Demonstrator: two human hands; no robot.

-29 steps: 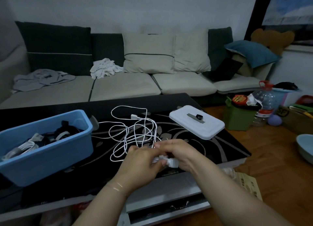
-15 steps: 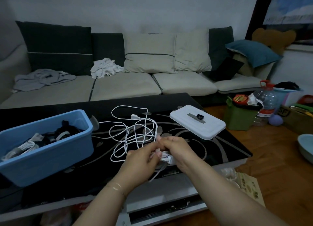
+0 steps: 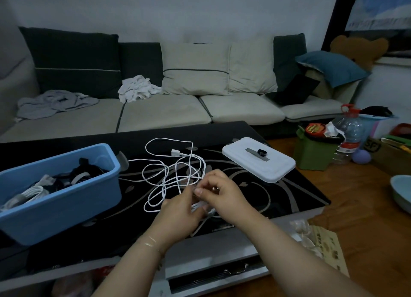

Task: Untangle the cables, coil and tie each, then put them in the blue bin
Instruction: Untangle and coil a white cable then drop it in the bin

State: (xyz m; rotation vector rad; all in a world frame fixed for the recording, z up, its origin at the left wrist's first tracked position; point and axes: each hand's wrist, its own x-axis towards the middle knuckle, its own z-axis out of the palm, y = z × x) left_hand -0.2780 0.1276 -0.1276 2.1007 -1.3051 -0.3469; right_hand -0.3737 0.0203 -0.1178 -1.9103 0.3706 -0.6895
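We count two hands, the left hand (image 3: 178, 212) and the right hand (image 3: 224, 196), meeting at the lower centre of the frame. One loose white cable (image 3: 169, 170) sprawls at mid-frame on one black table (image 3: 289, 192). One blue bin (image 3: 66, 198) sits at the left, holding several bundled cables we cannot number. One white lid (image 3: 266, 170) lies right of centre. On the one sofa (image 3: 160, 114) across the top we count two heaps of cloth and one blue cushion (image 3: 331, 67).
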